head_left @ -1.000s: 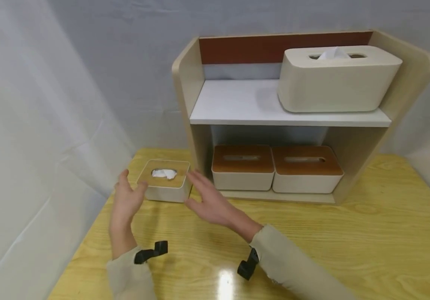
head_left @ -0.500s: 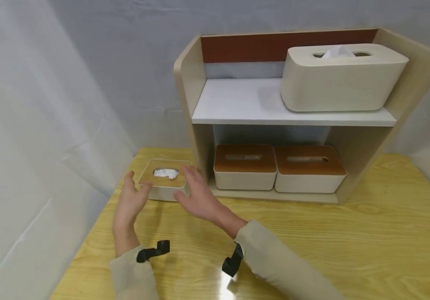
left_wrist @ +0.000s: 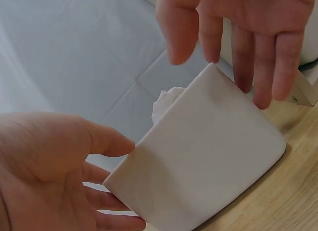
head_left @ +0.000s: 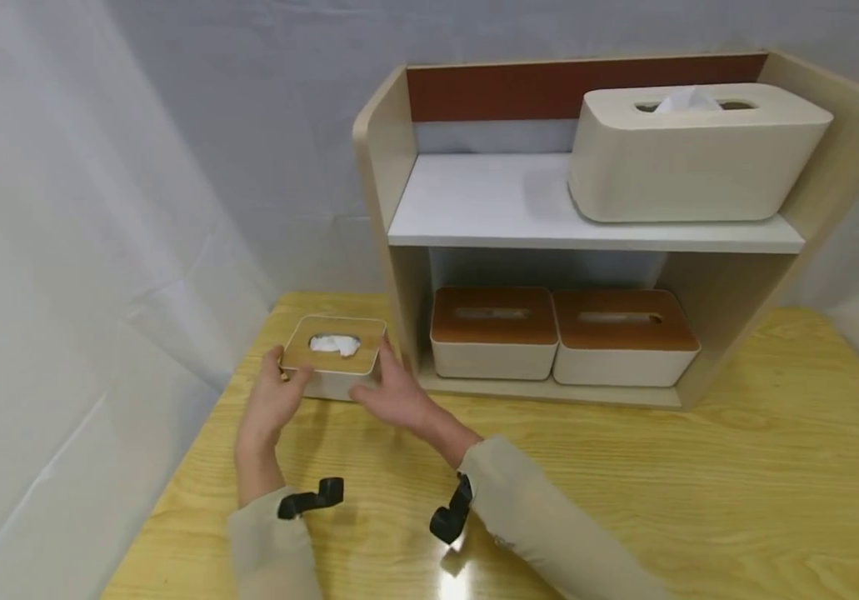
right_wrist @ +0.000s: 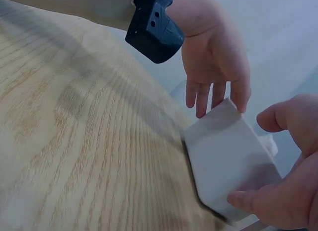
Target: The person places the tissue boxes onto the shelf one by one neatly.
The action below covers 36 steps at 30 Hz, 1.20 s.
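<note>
A small tissue box (head_left: 332, 354) with white walls, a light wood lid and a white tissue in its slot stands on the table, left of the shelf. My left hand (head_left: 272, 400) holds its left front corner, the thumb (left_wrist: 117, 142) at the front's upper edge and the fingers along the left side. At the box's right side is my right hand (head_left: 399, 396), its fingers fairly straight. In the right wrist view one digit of that hand overlaps the white front face (right_wrist: 223, 151). The left wrist view shows the right thumb (left_wrist: 180, 39) in front of the box.
A two-tier shelf (head_left: 594, 246) stands close on the right. Its upper board bears a large cream tissue box (head_left: 691, 171). Below sit two brown-lidded tissue boxes (head_left: 495, 333), side by side. A pale sheet (head_left: 137, 292) hangs behind and left of the wooden table (head_left: 774, 467).
My right hand has moved left and lowered from over the box's corner to its right side. My left hand has come in against the left side. The box stays in place.
</note>
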Tool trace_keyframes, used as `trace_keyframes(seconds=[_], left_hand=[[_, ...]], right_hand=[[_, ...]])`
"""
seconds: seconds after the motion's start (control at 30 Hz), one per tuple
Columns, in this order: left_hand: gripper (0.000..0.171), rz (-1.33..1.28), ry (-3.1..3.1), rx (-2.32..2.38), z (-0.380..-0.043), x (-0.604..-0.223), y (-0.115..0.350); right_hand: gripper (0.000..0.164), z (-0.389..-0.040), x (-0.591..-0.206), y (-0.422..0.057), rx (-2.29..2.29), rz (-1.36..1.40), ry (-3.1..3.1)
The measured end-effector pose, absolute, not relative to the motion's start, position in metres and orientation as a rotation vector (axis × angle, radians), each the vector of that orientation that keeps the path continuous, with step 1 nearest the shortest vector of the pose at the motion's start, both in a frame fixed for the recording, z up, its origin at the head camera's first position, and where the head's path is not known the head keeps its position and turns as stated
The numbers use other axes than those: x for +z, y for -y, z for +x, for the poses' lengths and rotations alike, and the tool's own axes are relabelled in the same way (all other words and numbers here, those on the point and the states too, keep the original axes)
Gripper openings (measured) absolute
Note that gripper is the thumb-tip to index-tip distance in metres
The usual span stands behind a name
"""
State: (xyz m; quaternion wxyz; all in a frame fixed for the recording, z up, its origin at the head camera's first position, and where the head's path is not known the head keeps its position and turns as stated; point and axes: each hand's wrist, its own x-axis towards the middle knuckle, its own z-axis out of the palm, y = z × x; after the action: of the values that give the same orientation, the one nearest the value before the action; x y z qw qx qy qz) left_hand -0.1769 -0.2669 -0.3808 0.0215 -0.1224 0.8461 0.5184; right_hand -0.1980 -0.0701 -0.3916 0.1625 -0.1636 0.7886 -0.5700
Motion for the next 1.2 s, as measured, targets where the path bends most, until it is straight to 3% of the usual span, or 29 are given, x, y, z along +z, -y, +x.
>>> trace_keyframes(seconds=[0.43, 0.83, 1.2], left_hand=[[0.076, -0.428, -2.545, 1.888, -0.186, -0.398, 0.266], [0.089, -0.442, -2.495, 1.852, -0.183, -0.396, 0.270], [0.085, -0.447, -2.529, 1.906, -0.175, -0.382, 0.271]], right_hand=[[0.110, -0.213, -0.414, 0.068, -1.615, -0.456, -2.119], [0.112, -0.206, -0.413, 0.069, -1.542, -0.517, -2.129], [0.115, -0.198, -0.404, 0.070, -1.540, -0.613, -2.176]])
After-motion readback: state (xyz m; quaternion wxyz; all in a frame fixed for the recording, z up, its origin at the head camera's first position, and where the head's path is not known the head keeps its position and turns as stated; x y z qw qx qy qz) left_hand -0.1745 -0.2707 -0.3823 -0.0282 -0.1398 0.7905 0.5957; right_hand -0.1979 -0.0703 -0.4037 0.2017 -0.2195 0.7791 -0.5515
